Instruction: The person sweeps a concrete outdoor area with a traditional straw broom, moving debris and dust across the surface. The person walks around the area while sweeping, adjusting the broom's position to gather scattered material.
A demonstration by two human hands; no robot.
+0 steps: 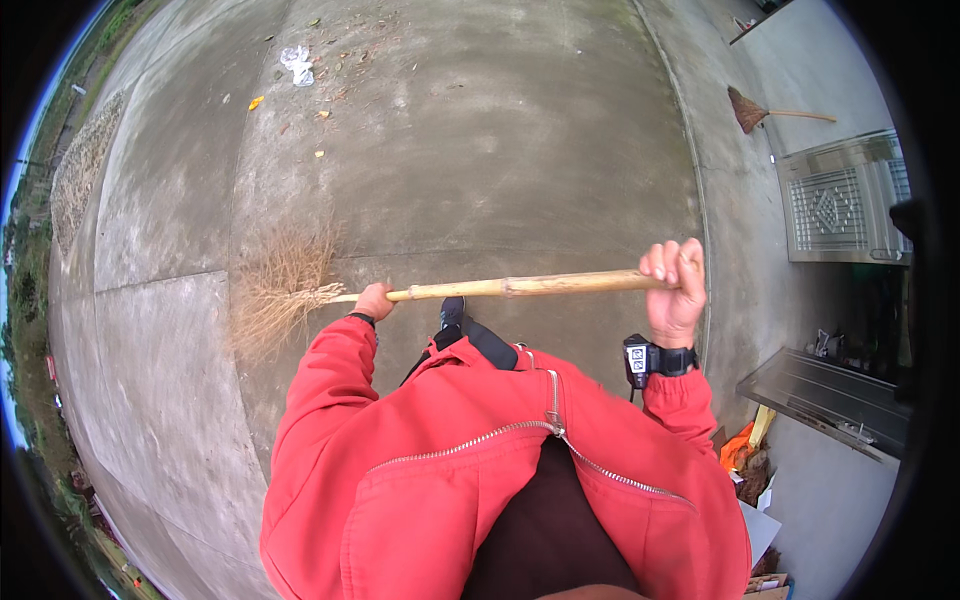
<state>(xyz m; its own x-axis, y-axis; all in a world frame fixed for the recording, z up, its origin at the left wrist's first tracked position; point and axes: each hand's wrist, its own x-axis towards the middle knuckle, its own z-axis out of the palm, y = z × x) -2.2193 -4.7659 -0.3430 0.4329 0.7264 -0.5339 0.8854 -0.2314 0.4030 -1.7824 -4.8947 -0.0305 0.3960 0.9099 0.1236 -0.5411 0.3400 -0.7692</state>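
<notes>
Both my hands grip a twig broom by its bamboo handle [525, 286], which lies nearly level across the view before my red jacket. My left hand [374, 301] is closed on the handle's thin lower part, close to the bristles. Around the upper end curls my right hand [675, 281], with a black strapped device at its wrist. The fan of fine twig bristles [281, 289] spreads to the left over the concrete floor [480, 172] and looks blurred; whether it touches the floor I cannot tell. One dark shoe [452, 311] shows beneath the handle.
A crumpled white plastic bag [298, 66], a yellow scrap [256, 103] and scattered dry leaves lie at the upper left. Another broom [748, 110] leans by the right wall, near an open metal door [829, 210]. Cardboard and an orange bag [738, 448] are at the lower right.
</notes>
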